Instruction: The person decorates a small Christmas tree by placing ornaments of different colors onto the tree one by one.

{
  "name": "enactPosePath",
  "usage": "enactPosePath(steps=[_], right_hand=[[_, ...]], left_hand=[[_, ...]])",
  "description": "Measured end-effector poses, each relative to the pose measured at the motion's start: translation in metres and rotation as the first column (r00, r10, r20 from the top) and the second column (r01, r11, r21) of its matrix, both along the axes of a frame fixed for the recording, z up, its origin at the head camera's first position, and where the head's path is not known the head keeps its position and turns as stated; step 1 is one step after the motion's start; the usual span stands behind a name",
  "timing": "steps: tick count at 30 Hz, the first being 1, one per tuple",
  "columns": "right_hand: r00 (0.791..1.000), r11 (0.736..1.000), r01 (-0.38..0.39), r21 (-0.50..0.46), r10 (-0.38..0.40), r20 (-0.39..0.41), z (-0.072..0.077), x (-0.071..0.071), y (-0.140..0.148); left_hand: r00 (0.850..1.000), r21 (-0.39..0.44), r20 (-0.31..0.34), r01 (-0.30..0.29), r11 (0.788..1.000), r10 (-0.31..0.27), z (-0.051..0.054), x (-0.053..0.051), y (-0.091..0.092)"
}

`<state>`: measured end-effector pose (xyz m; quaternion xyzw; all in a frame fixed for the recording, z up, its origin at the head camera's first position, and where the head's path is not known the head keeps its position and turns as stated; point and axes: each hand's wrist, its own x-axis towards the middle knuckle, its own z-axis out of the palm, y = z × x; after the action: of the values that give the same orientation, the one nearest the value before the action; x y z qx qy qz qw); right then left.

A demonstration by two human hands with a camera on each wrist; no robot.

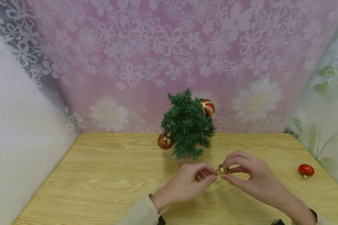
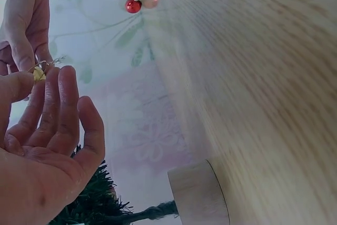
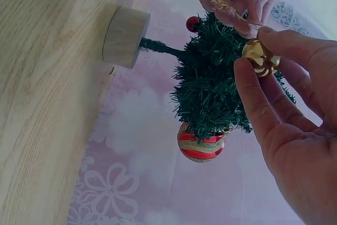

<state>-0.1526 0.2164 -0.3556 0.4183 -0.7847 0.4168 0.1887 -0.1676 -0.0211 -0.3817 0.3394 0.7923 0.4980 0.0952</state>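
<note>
A shiny gold Christmas ball is held between the thumb and fingertips of my right hand, above the table in front of the small tree. My left hand is just left of it and pinches its gold hanging string near the cap. In the left wrist view, the gold cap shows by the left thumb, with the other left fingers spread. The green artificial Christmas tree stands behind both hands. It bears a brown ball at the left and a red-and-gold striped ball at the upper right.
A red ornament lies near the right edge of the wooden table. The tree's round wooden base shows in the right wrist view. Floral curtains hang behind the table and at its sides.
</note>
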Motion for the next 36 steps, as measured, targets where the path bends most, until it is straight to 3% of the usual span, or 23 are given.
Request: enactPosePath(steps=[6, 12, 20, 24, 29, 33, 36], right_hand=[[0.999, 0.999, 0.027, 0.027, -0.028, 0.027, 0.0011, 0.0024, -0.0015], [1.0, 1.0, 0.021, 0.021, -0.021, -0.005, -0.0028, -0.0006, -0.0003], [0.994, 0.994, 0.095, 0.059, -0.091, -0.067, -0.0043, 0.0021, 0.0019], [0.995, 0.992, 0.096, 0.086, -0.096, -0.007, -0.0016, 0.0044, -0.0004], [0.997, 0.992, 0.058, 0.111, -0.064, 0.052, -0.0005, 0.004, -0.0043], [0.999, 0.995, 0.029, 0.093, -0.031, 0.013, -0.0035, 0.0024, -0.0063], [0.999, 0.997, 0.033, 0.075, -0.03, -0.044, -0.0072, 0.001, -0.0062]], left_hand=[[1.0, 0.003, -0.006, -0.012, 1.0, 0.012, -0.0005, 0.0004, 0.0014], [0.999, 0.025, -0.014, -0.028, 0.999, 0.029, -0.0007, 0.001, 0.0005], [0.988, 0.099, -0.038, -0.144, 0.985, 0.148, -0.0011, 0.0017, -0.006], [0.977, 0.143, -0.092, -0.177, 0.974, 0.192, -0.0002, 0.0029, -0.0071], [0.954, 0.179, -0.216, -0.169, 0.969, 0.206, 0.0013, 0.0063, -0.0069], [0.934, 0.185, -0.298, -0.145, 0.972, 0.196, 0.0016, 0.0084, -0.0069], [0.932, 0.176, -0.313, -0.135, 0.975, 0.186, 0.0023, 0.0097, -0.0075]])
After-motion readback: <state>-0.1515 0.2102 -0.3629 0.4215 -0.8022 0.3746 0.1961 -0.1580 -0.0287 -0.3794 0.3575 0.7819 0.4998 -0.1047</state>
